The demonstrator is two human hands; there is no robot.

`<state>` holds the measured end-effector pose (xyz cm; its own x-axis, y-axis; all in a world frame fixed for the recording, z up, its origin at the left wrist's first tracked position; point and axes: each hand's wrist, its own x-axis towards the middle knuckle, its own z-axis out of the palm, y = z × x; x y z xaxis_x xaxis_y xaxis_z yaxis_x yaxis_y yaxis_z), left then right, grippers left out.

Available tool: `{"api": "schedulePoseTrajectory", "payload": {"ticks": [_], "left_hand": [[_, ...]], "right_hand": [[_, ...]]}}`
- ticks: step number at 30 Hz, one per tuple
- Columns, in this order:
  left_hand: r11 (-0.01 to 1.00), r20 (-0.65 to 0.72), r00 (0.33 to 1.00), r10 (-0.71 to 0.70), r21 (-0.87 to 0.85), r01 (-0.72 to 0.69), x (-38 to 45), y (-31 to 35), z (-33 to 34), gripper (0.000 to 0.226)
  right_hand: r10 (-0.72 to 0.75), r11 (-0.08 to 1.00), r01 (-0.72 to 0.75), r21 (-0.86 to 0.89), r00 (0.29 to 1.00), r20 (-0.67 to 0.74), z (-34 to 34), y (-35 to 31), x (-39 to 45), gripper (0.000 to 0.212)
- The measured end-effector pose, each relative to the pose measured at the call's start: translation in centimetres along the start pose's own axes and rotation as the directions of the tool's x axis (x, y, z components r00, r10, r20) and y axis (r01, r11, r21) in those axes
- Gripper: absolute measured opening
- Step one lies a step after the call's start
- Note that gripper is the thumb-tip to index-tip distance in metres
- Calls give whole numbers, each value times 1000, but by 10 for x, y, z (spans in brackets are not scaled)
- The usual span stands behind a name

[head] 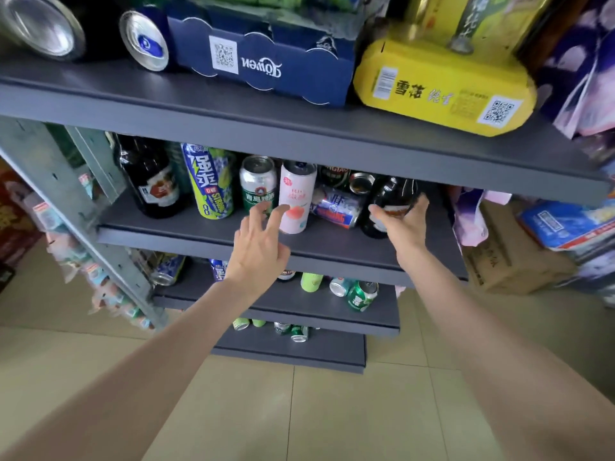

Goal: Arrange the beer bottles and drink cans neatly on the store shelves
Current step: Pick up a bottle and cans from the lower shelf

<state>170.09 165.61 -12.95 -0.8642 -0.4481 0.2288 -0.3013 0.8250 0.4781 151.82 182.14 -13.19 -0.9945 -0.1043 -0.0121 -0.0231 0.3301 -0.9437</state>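
Pink-and-white can (294, 197) stands upright on the middle shelf (206, 224), near its front edge. Left hand (258, 247) reaches up to it from below, fingers spread and fairly straight; index fingertip touches the can's lower left side, thumb out to the right under the can's base line. Nothing gripped; the hand is open-fingered. Left forearm runs bare from the lower left corner of the view up to the shelf edge.

Just left of the left hand's fingertips: a green-and-silver can (258, 184), upright, partly hidden by the fingers. Further left, a tall yellow-green can (208, 181), then a dark bottle (151, 181) at the shelf's left end, both upright.

Right hand (404, 221) comes up from the lower right, forearm bare. Its fingers and thumb are spread on either side of a second dark bottle (387, 204), thumb on the left, fingers round the right side. Whether the grasp has tightened cannot be told. The bottle leans slightly.

Between the two hands a blue-and-silver can (337, 209) lies on its side. Behind it, more cans, half hidden under the shelf above.

Above the hands, the upper shelf carries a blue carton (263, 61) and a yellow carton (442, 88). Below the hands, two lower shelves hold scattered cans, some green ones (361, 296) tipped. Tiled floor (299, 410) beneath.
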Motion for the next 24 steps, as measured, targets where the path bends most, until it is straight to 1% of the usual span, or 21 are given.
{"api": "schedulePoseTrajectory", "payload": {"ticks": [2, 5, 7, 9, 12, 15, 19, 22, 24], "left_hand": [[1000, -11, 1000, 15, -26, -15, 3, -6, -2, 62], [999, -12, 1000, 20, -42, -20, 2, -13, -2, 60], [998, -13, 999, 39, -46, -40, -2, -16, 2, 58], [998, -6, 999, 42, -45, -43, -7, -18, 6, 56], [998, 4, 999, 51, -46, -51, -19, -14, 12, 62], [996, -9, 997, 82, -47, -82, -28, -5, 15, 61], [991, 14, 991, 135, 20, -136, -47, -4, 17, 58], [990, 39, 995, 90, 104, -94, -67, -16, 22, 51], [987, 96, 995, -4, 157, -11, -76, -27, 23, 48]], "right_hand": [[-23, 1000, 23, 2, 999, -49, 6, -6, 10, 82], [-67, 997, 62, -42, 989, -129, 14, -7, 18, 88], [-93, 994, 82, -66, 979, -184, 14, -7, 11, 83], [-124, 990, 108, -88, 972, -199, 8, -4, -3, 77], [-168, 984, 159, -76, 976, -135, -7, 0, -32, 72], [-192, 979, 188, -78, 980, -53, -22, 5, -59, 74], [-211, 976, 213, -43, 977, 43, -38, 12, -95, 77], [-194, 980, 197, -19, 976, 98, -51, 25, -125, 74], [-175, 984, 179, -24, 976, 128, -56, 37, -144, 67]]}}
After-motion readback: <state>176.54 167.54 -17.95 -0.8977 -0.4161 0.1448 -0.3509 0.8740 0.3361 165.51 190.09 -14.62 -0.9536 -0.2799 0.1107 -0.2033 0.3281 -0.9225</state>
